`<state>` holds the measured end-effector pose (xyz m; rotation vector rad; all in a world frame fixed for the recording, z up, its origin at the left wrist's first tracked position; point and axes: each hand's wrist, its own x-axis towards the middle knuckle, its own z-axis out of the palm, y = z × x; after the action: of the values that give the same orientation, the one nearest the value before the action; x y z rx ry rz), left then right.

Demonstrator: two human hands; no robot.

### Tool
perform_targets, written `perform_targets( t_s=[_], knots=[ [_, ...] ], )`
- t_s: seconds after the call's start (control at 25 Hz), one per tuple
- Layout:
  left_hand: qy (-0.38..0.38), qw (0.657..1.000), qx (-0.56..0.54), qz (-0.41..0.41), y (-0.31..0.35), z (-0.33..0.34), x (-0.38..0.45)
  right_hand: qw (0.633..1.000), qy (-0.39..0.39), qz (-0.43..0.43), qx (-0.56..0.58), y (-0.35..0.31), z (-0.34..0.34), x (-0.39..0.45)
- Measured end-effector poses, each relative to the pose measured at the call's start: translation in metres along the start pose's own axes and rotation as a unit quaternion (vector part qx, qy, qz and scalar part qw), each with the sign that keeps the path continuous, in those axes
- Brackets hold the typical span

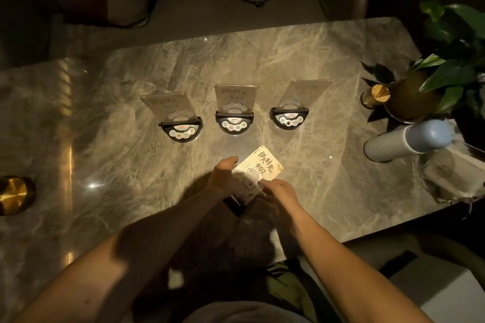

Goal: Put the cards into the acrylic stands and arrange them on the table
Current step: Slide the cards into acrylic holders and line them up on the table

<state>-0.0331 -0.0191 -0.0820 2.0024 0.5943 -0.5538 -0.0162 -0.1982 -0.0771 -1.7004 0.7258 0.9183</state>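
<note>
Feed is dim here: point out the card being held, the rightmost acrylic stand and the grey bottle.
card (263,162): head view, on its printed face.
rightmost acrylic stand (307,92): head view, on its clear panel.
grey bottle (393,143): head view, on its body.

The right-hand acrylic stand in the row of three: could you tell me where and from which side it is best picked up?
Grip the right-hand stand by its black half-round base, fingers on the two curved ends, coming from the near side. The clear panel rises from the back edge and leans away to the right, so the low base in front is the free, solid part.
</note>
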Motion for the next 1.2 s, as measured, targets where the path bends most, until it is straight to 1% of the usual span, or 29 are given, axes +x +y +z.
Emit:
perform_targets(
  t_s=[0.04,0.08,0.12,0.16,0.28,0.4,0.52,0.68,0.84,0.96,1.2],
  knots=[
    [-0.002,1.000,-0.017,-0.012,0.000,-0.004,-0.003,1.000,-0.008,-0.003,0.006,0.001,0.002,-0.002],
    [0.004,1.000,-0.027,-0.013,0.000,-0.008,-0.004,0.999,-0.017,-0.009,0.044,0.000,0.003,-0.007],
    [0.015,1.000,-0.020,0.001,0.001,-0.014,-0.005,0.996,-0.022,-0.015,0.085,-0.001,0.006,-0.010],
    [0.023,1.000,-0.013,0.017,0.003,-0.019,-0.005,0.994,-0.024,-0.028,0.102,-0.005,0.008,-0.014],
    [0.035,0.998,-0.009,0.058,0.009,-0.036,-0.009,0.989,-0.007,-0.075,0.124,-0.028,0.014,-0.024],
    [0.047,0.996,-0.034,0.072,0.019,-0.050,-0.011,0.988,-0.006,-0.120,0.094,-0.054,0.014,-0.029],
    [0.077,0.991,-0.072,0.088,0.029,-0.063,-0.015,0.985,-0.012,-0.163,0.063,-0.076,0.016,-0.036],
    [0.124,0.983,-0.092,0.101,0.030,-0.072,-0.017,0.977,-0.004,-0.214,-0.017,-0.095,0.021,-0.035],
    [0.150,0.977,-0.117,0.097,0.015,-0.071,-0.015,0.964,0.001,-0.253,-0.078,-0.099,0.027,-0.036],
    [0.157,0.976,-0.129,0.082,0.004,-0.067,-0.019,0.957,-0.002,-0.277,-0.089,-0.093,0.031,-0.036],
    [0.144,0.978,-0.121,0.088,-0.003,-0.066,-0.027,0.956,-0.006,-0.277,-0.092,-0.080,0.033,-0.037]
  ],
)
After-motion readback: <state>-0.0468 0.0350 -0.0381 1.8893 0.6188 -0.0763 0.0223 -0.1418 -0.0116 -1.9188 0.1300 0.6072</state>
